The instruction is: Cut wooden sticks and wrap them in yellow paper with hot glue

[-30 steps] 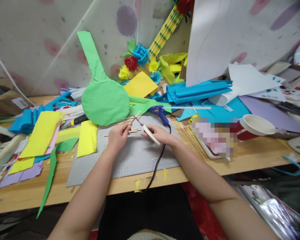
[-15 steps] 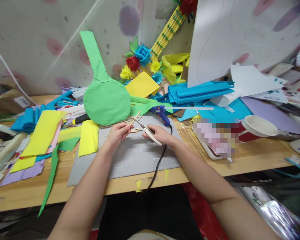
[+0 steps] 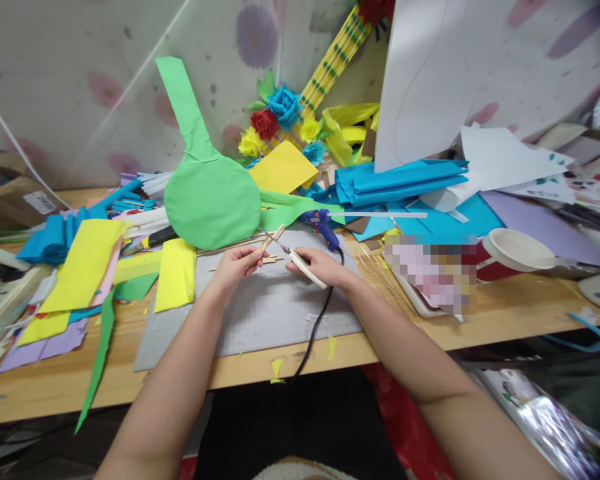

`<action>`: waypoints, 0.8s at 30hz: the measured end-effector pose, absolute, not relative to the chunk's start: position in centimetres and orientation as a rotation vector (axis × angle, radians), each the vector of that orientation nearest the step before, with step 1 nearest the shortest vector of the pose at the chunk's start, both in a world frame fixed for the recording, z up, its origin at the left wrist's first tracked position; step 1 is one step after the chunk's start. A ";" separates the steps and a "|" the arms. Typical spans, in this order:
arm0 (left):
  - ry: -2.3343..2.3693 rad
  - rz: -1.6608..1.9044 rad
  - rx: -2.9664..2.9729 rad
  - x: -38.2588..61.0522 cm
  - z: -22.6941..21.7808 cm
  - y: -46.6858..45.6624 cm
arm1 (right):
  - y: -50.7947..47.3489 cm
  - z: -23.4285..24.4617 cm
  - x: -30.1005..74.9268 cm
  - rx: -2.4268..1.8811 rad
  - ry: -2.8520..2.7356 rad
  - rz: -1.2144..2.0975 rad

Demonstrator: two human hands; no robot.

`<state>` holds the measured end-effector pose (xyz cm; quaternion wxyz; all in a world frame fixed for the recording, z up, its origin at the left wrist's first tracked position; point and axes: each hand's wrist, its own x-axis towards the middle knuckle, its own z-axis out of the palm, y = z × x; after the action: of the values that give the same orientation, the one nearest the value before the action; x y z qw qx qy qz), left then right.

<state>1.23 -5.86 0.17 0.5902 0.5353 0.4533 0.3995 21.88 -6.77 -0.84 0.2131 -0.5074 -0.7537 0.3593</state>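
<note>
My left hand pinches a thin wooden stick that points up and to the right over the grey cutting mat. My right hand grips scissors with pale handles, their metal blades reaching the stick near its upper part. Short pieces of wooden stick lie on the mat between both hands. A blue glue gun rests just behind my right hand, its black cord running down off the table edge.
A green paper paddle shape leans at the mat's far side. Yellow, blue and purple paper sheets pile up on the left. Paper flowers, blue folded paper, a red-and-white cup and white sheets crowd the back and right.
Both hands stayed almost in place; the stick and the scissors shifted slightly, with the blades now closer to the stick.
</note>
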 end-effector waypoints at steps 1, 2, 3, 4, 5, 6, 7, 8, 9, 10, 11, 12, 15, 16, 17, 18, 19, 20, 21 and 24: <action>1.055 0.930 1.245 1.2 0.2 -5.9 | -6.8 -0.8 21.9 -1.406 -2.089 1.006; 1.054 0.930 1.242 1.2 0.1 -5.9 | -6.8 -0.8 22.0 -1.406 -2.087 1.014; 1.051 0.930 1.238 1.2 0.1 -5.9 | -6.8 -0.8 22.0 -1.406 -2.086 1.020; 1.049 0.931 1.234 1.3 0.1 -5.9 | -6.8 -0.7 22.1 -1.403 -2.089 1.023; 1.047 0.932 1.231 1.3 0.1 -5.9 | -6.8 -0.7 22.1 -1.400 -2.094 1.025; 1.045 0.933 1.229 1.3 0.1 -5.9 | -6.8 -0.6 22.1 -1.398 -2.100 1.024; 1.045 0.934 1.228 1.3 0.1 -5.9 | -6.8 -0.5 22.1 -1.399 -2.106 1.022; 1.045 0.936 1.228 1.3 0.1 -5.8 | -6.9 -0.5 22.1 -1.401 -2.113 1.020; 1.045 0.936 1.228 1.3 0.1 -5.8 | -6.9 -0.4 22.1 -1.402 -2.118 1.018; 1.044 0.935 1.227 1.2 0.1 -5.8 | -6.9 -0.4 22.1 -1.403 -2.120 1.017; 1.043 0.933 1.227 1.2 0.1 -5.8 | -6.9 -0.4 22.1 -1.402 -2.119 1.018; 1.041 0.933 1.227 1.2 0.0 -5.8 | -6.9 -0.5 22.1 -1.400 -2.114 1.020; 1.037 0.931 1.228 1.2 -0.1 -5.8 | -6.8 -0.8 21.9 -1.412 -2.077 1.025; 1.038 0.927 1.227 1.2 -0.2 -5.8 | -6.8 -0.9 21.9 -1.423 -2.065 1.019; 1.041 0.920 1.225 1.2 -0.2 -5.8 | -6.8 -0.9 21.8 -1.439 -2.055 1.003; 1.051 0.913 1.221 1.1 -0.2 -5.7 | -6.8 -1.0 21.7 -1.455 -2.048 0.982; 1.070 0.907 1.218 1.1 -0.1 -5.7 | -6.8 -1.1 21.7 -1.472 -2.040 0.957; 1.099 0.907 1.216 0.9 -0.1 -5.6 | -6.8 -1.1 21.7 -1.494 -2.030 0.934; 1.143 0.913 1.216 0.7 0.0 -5.5 | -6.7 -1.1 21.7 -1.520 -2.017 0.913; 1.338 0.934 1.316 -0.2 0.2 -5.1 | -6.7 -1.1 21.8 -1.593 -1.992 0.866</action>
<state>-0.24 -5.09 0.15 0.4993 0.5439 0.5531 0.3859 21.81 -6.72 -1.10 0.2220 -0.5766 -0.7211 0.3135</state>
